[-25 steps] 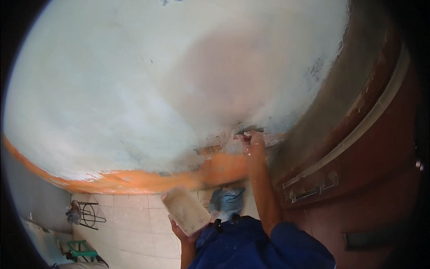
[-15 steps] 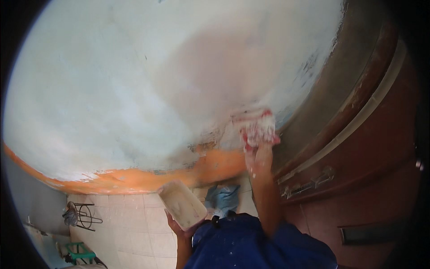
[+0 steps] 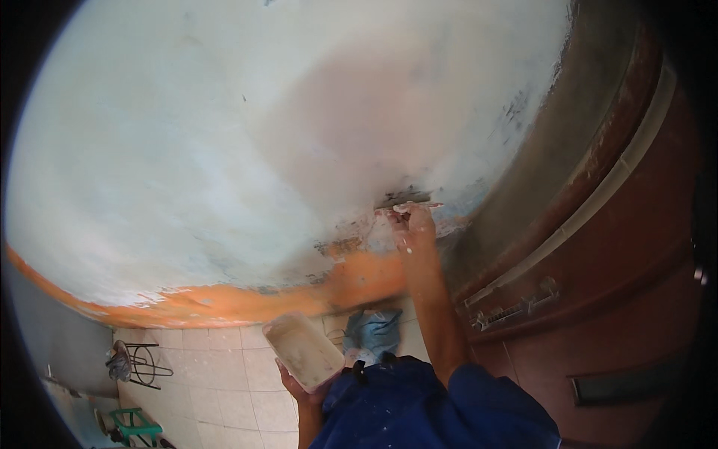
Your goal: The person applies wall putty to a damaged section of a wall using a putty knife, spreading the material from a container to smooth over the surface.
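Note:
My right hand [image 3: 413, 223], speckled with white, is closed on a wide putty knife [image 3: 432, 203], held against the wall [image 3: 194, 135] at a rough, dark patch low on its whitish coat. An orange band [image 3: 224, 299] runs under that coat along the wall's foot. My left hand [image 3: 295, 385] grips a rectangular plastic tub [image 3: 303, 348] with pale paste in it, held low beside my blue clothing.
A dark red door [image 3: 606, 247] with a metal bolt [image 3: 508, 307] stands at right. On the tiled floor [image 3: 209, 382] lie a crumpled blue sheet [image 3: 374, 329], a metal-framed stool [image 3: 146, 365] with a bundle on it, and a green plastic stool [image 3: 134, 420] at lower left.
My right hand has moved up and slightly left along the wall. The knife turned to show its white-smeared face, then came back edge-on. The tub has shifted slightly left.

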### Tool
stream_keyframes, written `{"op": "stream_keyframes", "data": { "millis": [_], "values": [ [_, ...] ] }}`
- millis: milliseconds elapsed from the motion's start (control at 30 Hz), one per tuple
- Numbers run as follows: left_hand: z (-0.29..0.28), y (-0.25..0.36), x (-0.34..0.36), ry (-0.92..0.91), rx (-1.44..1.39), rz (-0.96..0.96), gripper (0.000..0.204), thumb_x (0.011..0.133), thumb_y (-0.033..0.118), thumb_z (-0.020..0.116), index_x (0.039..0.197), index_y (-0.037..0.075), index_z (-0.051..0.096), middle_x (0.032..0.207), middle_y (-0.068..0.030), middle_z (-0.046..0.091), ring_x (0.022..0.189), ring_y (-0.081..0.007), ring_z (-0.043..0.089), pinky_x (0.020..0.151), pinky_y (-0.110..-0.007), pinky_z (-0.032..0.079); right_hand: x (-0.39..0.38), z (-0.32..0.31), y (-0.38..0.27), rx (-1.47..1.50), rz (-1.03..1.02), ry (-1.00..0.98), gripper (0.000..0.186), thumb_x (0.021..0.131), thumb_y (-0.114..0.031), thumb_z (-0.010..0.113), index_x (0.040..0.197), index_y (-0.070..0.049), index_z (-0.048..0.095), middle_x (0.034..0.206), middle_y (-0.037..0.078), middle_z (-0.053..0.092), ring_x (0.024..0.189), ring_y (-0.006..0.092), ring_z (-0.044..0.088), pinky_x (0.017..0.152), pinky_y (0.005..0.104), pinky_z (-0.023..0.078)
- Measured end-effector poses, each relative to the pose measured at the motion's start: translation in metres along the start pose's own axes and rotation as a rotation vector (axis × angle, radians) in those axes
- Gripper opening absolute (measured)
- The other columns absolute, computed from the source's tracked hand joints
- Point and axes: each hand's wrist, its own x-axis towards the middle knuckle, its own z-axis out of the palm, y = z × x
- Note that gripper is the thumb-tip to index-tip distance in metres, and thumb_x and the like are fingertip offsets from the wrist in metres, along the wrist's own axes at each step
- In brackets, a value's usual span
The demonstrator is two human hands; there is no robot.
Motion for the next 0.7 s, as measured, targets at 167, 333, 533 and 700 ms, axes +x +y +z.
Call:
{"op": "stream_keyframes", "data": {
  "millis": [167,333,533,700],
  "values": [
    [-0.013,-0.004,0.014,-0.067,0.061,-0.012,0.094,0.043,0.033,0.089,0.116,0.003,0.038,0.105,-0.0097,0.053,0.092,-0.0212,0.057,0.075,-0.034,0.052,-0.106,0.0,-0.027,0.033,-0.362,-0.151,0.016,0.071,0.011,0.049,0.085,0.004,0.052,0.082,0.01,0.056,0.067,0.0199,0.054,0.066,0.0272,0.048],
    [0.001,-0.002,0.014,-0.139,-0.07,-0.143,0.085,0.052,0.032,0.085,0.117,0.004,0.038,0.106,-0.0099,0.053,0.092,-0.0229,0.057,0.074,-0.035,0.053,-0.088,-0.01,-0.051,-0.762,-1.277,-0.169,0.031,0.066,0.01,0.055,0.096,0.005,0.056,0.096,0.011,0.059,0.082,0.0215,0.058,0.075,0.0313,0.048],
    [-0.004,-0.01,0.017,-0.24,0.046,-0.084,0.073,0.064,0.029,0.077,0.119,0.005,0.036,0.11,-0.0106,0.05,0.094,-0.0234,0.056,0.074,-0.035,0.053,0.012,-0.045,-0.021,-1.511,-1.945,-0.275,0.037,0.068,0.0,0.055,0.106,0.004,0.056,0.117,0.022,0.053,0.11,0.0397,0.05,0.089,0.0469,0.042],
    [-0.012,-0.016,0.015,-0.282,0.195,0.023,0.071,0.066,0.028,0.077,0.119,0.006,0.036,0.112,-0.0105,0.049,0.094,-0.0233,0.056,0.075,-0.036,0.053,0.028,-0.173,0.054,-1.904,-1.507,-0.422,0.037,0.068,-0.001,0.054,0.105,0.0,0.059,0.117,0.019,0.054,0.108,0.0373,0.051,0.093,0.0502,0.04]
  ]
}}
